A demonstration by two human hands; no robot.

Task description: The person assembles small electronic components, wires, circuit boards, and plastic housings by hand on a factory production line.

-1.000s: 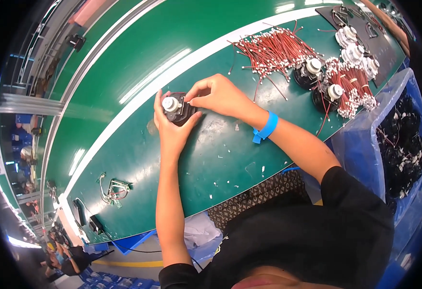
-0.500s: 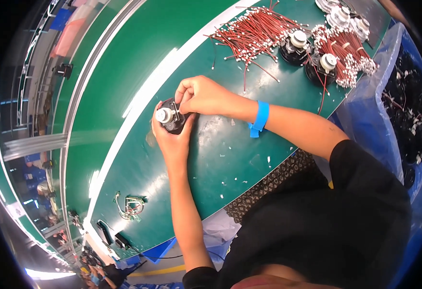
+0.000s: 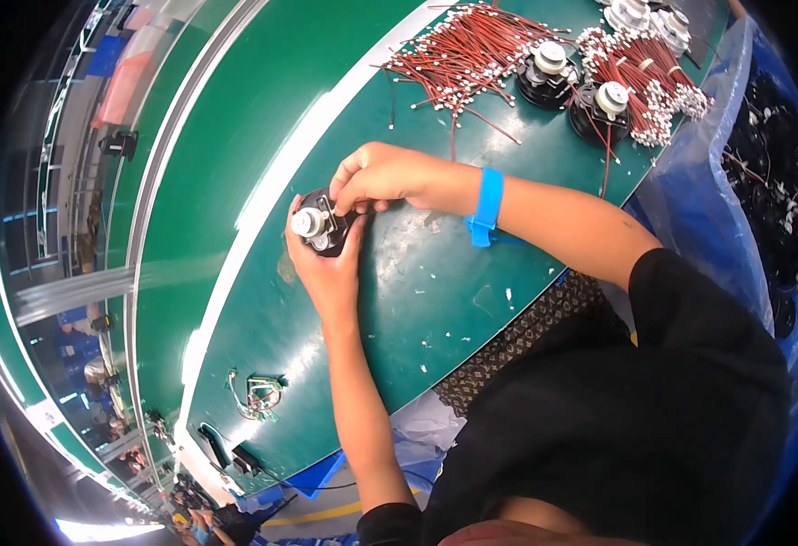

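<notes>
My left hand (image 3: pixel 324 284) wraps round a black motor-like unit (image 3: pixel 324 238) with a round white knob (image 3: pixel 307 223) on top, thumb on one side and fingers on the other. The unit is held at the green bench top. From the right, my right hand (image 3: pixel 373 180) reaches in, a blue band at its wrist. Its thumb and index finger are pinched together at the unit's upper right edge, the other fingers curled beside it. Whatever sits between those fingertips is hidden or too small to tell.
Red-and-black wires with white connectors (image 3: pixel 463 59) lie heaped at the far side. Near them stand similar black units (image 3: pixel 599 114) and another wire bundle (image 3: pixel 658 77). A blue-lined bin (image 3: pixel 736 182) is at the right. Small wired boards (image 3: pixel 261 396) lie at the lower left.
The view has shifted slightly. My right fingers have moved a little at the unit's edge, with the outer fingers now lower beside it. My left hand keeps its hold.
</notes>
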